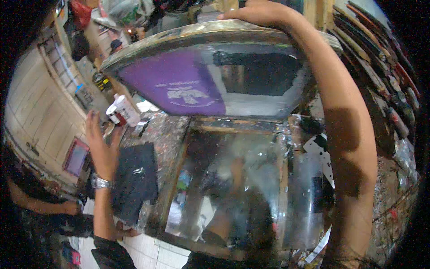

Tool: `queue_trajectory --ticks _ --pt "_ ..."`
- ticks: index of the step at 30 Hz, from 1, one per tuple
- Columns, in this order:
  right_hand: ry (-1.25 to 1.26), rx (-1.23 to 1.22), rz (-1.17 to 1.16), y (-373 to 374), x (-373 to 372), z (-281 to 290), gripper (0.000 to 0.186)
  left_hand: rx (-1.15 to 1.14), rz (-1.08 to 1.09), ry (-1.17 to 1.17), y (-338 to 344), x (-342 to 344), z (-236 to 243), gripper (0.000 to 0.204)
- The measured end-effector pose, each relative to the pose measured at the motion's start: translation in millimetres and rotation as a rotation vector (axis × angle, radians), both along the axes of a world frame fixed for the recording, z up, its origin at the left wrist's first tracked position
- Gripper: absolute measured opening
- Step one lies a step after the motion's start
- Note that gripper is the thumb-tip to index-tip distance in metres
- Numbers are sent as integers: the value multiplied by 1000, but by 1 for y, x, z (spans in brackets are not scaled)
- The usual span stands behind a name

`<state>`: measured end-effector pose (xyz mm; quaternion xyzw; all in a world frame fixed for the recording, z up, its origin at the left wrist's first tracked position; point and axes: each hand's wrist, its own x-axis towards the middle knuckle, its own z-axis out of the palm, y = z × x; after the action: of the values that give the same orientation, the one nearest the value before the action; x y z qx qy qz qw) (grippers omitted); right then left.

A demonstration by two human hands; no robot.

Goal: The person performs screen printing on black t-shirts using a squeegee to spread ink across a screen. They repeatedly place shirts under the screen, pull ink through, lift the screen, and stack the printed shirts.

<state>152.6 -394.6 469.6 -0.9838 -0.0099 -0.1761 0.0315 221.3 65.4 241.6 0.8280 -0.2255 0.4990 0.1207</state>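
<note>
The scene is viewed from a single head-worn fisheye camera, directed downward and forward at close range over the glass-topped table. The raised screen frame is seen from below, and straight edges are bent toward the rim.

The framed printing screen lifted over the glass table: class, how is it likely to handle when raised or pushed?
The framed printing screen probably stays stiff, since its frame keeps shape with only the right hand gripping the far edge. Its thin mesh looks easy to puncture. Being wide and held at one edge, it may swing; the left hand is off it.
</note>
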Motion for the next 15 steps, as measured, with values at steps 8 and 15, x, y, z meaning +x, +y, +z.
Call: queue_trajectory --ticks 8,15 --pt "15 82 -31 -19 30 11 83 -167 -594 -369 -296 -44 -3 112" --pt "84 81 182 -34 56 14 71 -305 -505 -384 -358 10 -63 138"
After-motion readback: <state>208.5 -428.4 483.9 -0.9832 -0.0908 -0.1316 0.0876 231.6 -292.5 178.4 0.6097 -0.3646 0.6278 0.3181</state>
